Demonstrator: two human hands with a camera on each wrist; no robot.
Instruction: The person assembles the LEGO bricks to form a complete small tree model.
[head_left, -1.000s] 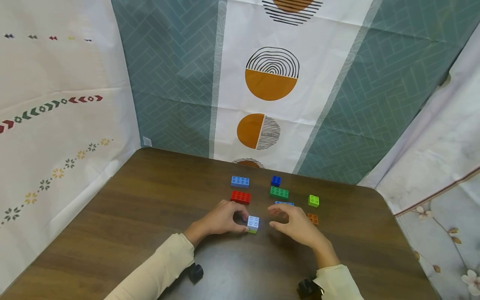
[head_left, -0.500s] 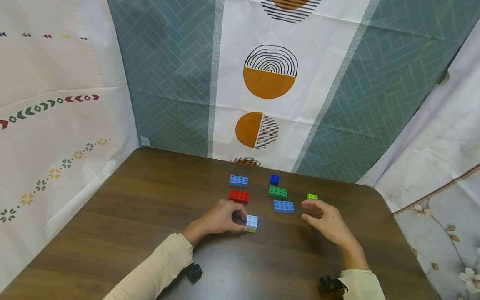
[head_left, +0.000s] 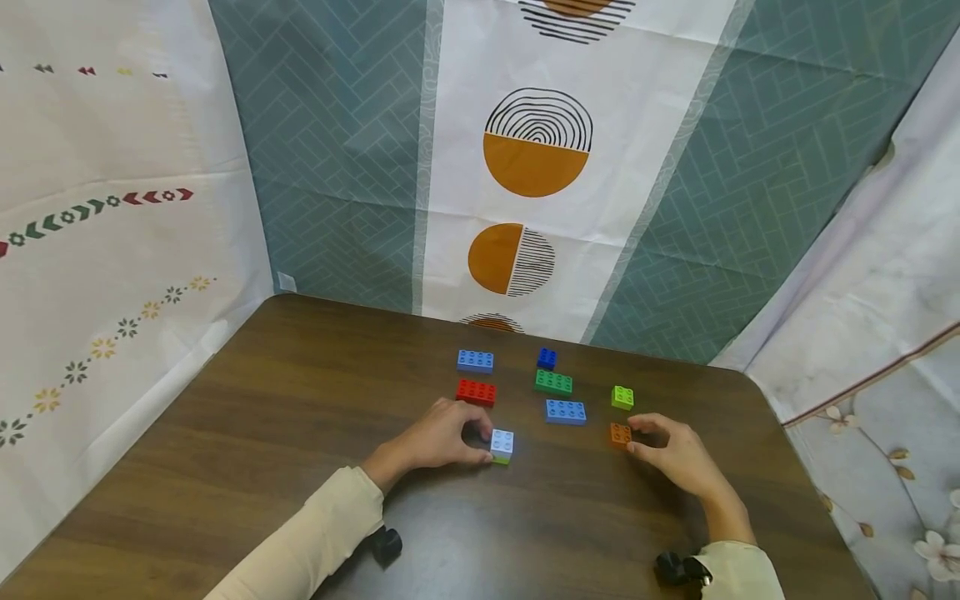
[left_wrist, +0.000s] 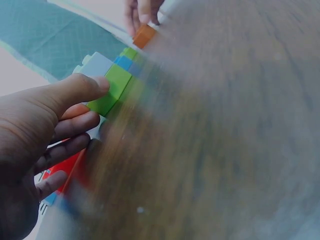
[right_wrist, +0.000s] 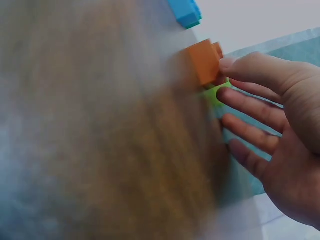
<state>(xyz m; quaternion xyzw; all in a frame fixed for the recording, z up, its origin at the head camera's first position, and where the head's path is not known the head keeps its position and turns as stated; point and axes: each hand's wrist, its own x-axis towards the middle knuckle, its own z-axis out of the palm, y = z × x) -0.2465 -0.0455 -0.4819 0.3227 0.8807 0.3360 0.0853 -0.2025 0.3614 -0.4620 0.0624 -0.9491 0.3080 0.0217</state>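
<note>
My left hand (head_left: 442, 435) pinches a small two-brick stack between thumb and fingers. A white toy brick (head_left: 502, 442) sits on top of a lime-green brick (left_wrist: 112, 90); both show in the left wrist view too. My right hand (head_left: 678, 454) has its thumb and index finger at the right end of an orange toy brick (head_left: 620, 435), pinching it while it rests on the table. In the right wrist view the thumb lies against the orange brick (right_wrist: 204, 62), and the other fingers are spread behind it.
Beyond the hands on the brown table (head_left: 300, 375) lie a red brick (head_left: 476, 392), a light-blue brick (head_left: 476, 361), a dark-blue brick (head_left: 547, 358), a green brick (head_left: 553, 382) and another light-blue brick (head_left: 566, 412). Behind the orange one lies a lime brick (head_left: 622, 397). Cloths hang around the table.
My right hand has moved right, away from the white and lime-green stack, and come down to the orange brick. The left hand keeps its hold on the stack in place.
</note>
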